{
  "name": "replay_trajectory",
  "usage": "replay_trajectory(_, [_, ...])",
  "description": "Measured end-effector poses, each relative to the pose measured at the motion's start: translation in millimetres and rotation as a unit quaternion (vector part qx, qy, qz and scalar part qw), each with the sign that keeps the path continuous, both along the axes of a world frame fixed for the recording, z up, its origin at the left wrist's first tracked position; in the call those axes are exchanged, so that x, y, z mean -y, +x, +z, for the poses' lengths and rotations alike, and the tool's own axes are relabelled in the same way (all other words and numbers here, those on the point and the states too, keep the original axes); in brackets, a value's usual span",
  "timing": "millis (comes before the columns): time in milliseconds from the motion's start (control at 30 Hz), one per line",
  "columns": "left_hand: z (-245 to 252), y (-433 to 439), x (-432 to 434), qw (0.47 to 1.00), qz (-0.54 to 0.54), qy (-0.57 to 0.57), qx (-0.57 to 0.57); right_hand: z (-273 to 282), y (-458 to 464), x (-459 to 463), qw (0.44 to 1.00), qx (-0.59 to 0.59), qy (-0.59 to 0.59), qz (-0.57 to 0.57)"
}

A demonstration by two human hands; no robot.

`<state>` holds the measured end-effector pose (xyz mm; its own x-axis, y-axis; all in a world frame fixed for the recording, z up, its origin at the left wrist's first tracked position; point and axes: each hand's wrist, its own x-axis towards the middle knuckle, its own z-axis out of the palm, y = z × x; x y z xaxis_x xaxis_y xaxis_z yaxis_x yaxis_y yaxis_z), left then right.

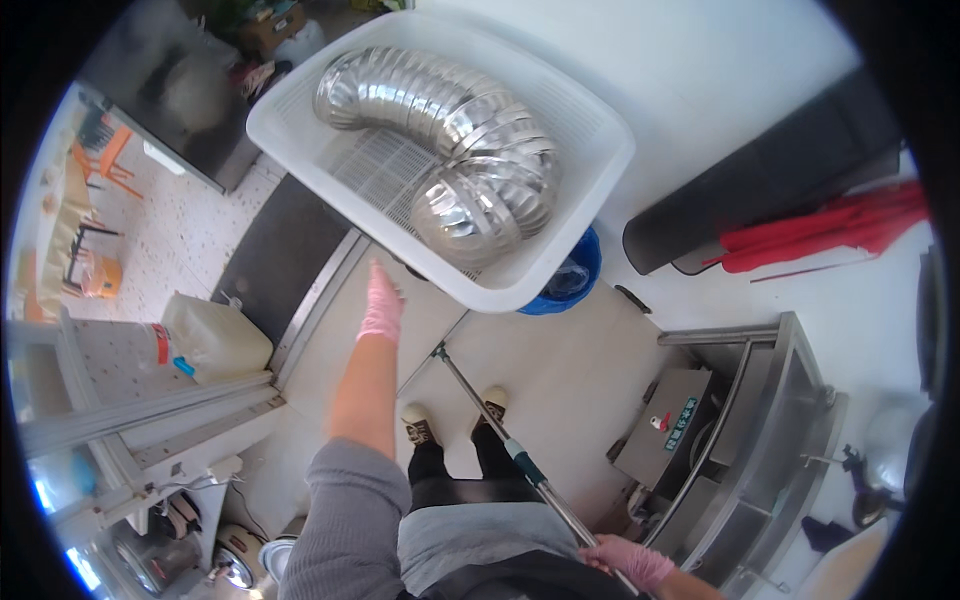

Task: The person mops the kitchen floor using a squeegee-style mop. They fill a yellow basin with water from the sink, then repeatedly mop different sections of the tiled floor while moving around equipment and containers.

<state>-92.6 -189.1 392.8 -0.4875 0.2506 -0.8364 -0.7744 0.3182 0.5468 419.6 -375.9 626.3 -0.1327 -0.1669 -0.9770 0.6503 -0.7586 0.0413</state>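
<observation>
My right hand [630, 559], in a pink glove, grips a telescopic metal pole [491, 416] with dark green collars. The pole slants down to the floor ahead of my shoes; a thin dark line crosses its lower end, and I cannot tell whether this is a narrow head or a tile joint. My left hand [384, 304], also pink-gloved, reaches forward at arm's length with nothing visible in it. It is nearest to the lower left side of a large white plastic basket [592, 225]. Inside the basket lies a bent, silvery flexible duct [442, 120].
A blue bin [581, 277] with a clear liner stands partly under the basket. To the right are a steel sink unit [750, 450], a steel box [664, 427] and a red cloth [817, 229]. A plastic jerrycan [217, 337] and a dark mat [281, 255] lie left, by the metal threshold [319, 304].
</observation>
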Motion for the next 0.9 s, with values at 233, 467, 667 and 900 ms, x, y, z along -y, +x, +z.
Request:
replay_trajectory(233, [-77.8, 31.1, -46.8, 0.945, 0.193, 0.204, 0.167, 36.8, -15.4, 36.3, 0.99, 0.063, 0.072, -0.099])
replay_trajectory(467, [-92.2, 21.6, 33.2, 0.925, 0.271, 0.237, 0.122, 55.3, -6.7, 4.0, 0.981, 0.157, 0.023, -0.111])
replay_trajectory(667, [-94.7, 32.2, 160.2, 0.933, 0.288, 0.198, 0.083, 54.0, 33.0, -38.0, 0.993, 0.116, 0.022, 0.015])
replay_trajectory(900, [-78.0, 49.6, 298.3, 0.956, 0.256, 0.134, 0.05, 34.9, 85.9, -34.0, 0.993, 0.117, -0.013, -0.011])
